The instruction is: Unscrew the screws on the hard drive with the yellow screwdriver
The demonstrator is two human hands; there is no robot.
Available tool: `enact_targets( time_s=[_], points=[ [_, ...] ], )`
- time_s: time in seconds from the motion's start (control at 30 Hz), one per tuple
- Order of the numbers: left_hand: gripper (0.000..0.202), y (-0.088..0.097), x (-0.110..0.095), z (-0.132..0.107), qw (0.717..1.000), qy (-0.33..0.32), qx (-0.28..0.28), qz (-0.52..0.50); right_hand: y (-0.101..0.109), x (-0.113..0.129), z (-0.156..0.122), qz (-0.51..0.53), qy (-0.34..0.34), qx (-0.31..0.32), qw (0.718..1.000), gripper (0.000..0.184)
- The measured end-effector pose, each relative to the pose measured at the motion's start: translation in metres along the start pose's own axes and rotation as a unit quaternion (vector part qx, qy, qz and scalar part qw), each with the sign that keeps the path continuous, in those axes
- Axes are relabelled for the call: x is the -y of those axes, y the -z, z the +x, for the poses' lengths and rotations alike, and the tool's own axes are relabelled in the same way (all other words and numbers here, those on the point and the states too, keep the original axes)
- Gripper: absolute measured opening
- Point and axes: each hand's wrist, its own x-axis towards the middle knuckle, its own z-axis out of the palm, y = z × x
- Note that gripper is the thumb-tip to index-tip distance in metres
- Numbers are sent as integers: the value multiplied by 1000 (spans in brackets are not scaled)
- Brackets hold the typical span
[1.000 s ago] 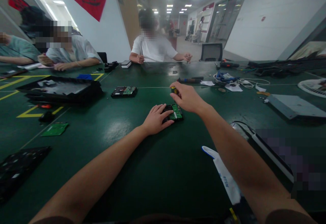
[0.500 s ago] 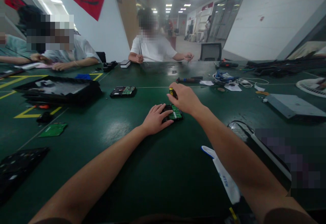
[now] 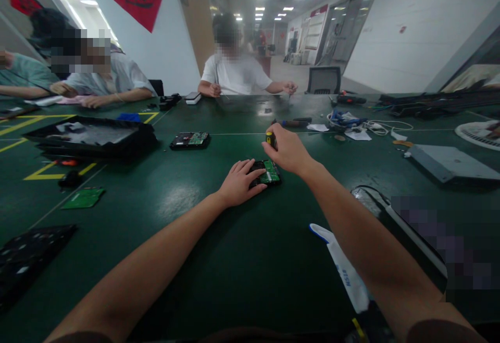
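Note:
A small black hard drive [image 3: 266, 172] with a green circuit board on top lies in the middle of the green table [image 3: 242, 259]. My left hand [image 3: 239, 182] rests flat on its left side, fingers spread, holding it down. My right hand [image 3: 286, 150] is closed round a screwdriver [image 3: 269, 138] with a yellow and black handle, held upright over the drive's far edge. The screwdriver's tip is hidden behind my fingers.
A second drive [image 3: 190, 140] lies further left, beside a black tray [image 3: 89, 137]. A loose green board [image 3: 84, 198] and a black panel [image 3: 27, 259] sit at the left. A white glove [image 3: 344, 272] lies by my right arm. Other people sit across the table; cables and tools are at the right.
My right hand has shifted slightly with the screwdriver, the handle turning more upright. My left hand and the drive have stayed in place.

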Motion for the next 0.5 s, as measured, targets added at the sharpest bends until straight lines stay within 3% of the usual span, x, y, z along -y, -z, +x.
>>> enact_targets(
  time_s=[0.23,0.37,0.5],
  points=[
    [57,1,-1,0,1000,0,-1,-6,8,-1,2,-12,18,36,999,31],
    [56,0,-1,0,1000,3,-2,-3,20,0,4,17,19,26,999,35],
    [56,1,-1,0,1000,1,-3,-4,35,1,4,14,9,33,999,28]
  ],
)
